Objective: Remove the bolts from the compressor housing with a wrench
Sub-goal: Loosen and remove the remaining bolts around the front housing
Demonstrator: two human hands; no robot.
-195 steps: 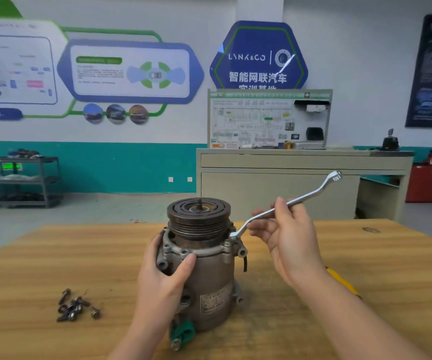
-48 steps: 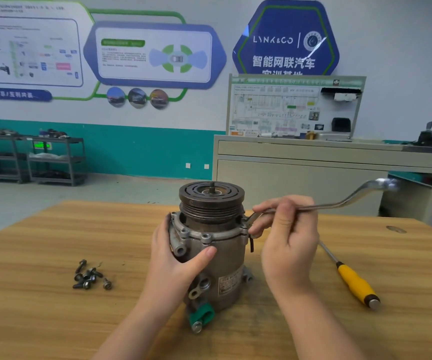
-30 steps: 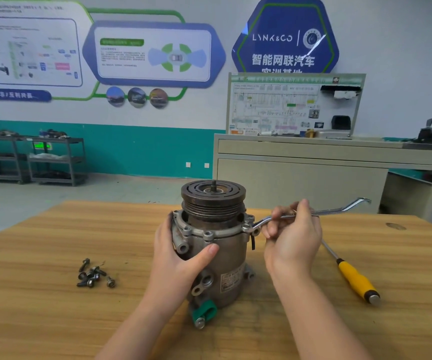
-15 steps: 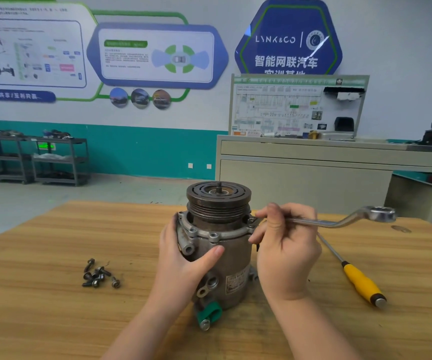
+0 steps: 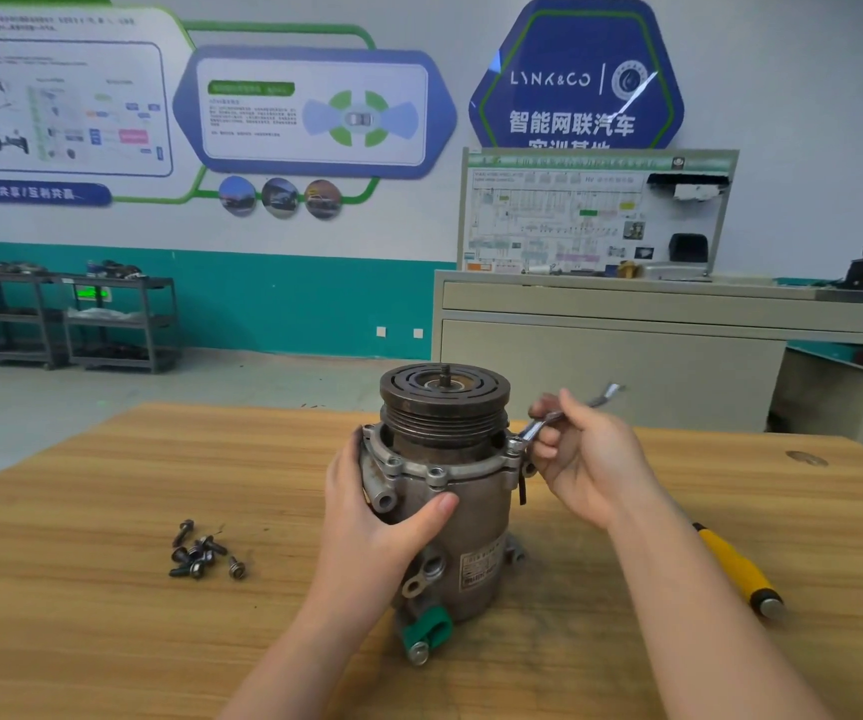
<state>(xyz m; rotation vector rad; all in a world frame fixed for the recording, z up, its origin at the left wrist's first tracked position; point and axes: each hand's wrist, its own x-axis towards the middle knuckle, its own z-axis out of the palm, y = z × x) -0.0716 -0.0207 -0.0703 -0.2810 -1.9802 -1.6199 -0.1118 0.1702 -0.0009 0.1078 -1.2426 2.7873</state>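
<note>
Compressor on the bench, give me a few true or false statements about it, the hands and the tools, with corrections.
1. The left hand grips the compressor body. True.
2. The right hand holds a screwdriver. False: it holds the wrench, seated on a flange bolt.
3. Loose bolts lie on the table left of the compressor. True.
4. The compressor lies on its side. False: it stands upright, pulley on top.
5. The yellow-handled screwdriver lies on the table. True.

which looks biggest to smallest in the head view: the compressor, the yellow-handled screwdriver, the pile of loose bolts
1. compressor, plainly largest.
2. yellow-handled screwdriver, though the right forearm hides part of it.
3. pile of loose bolts, smallest.
The last two cover similar spans, so their order is unsure.
</note>
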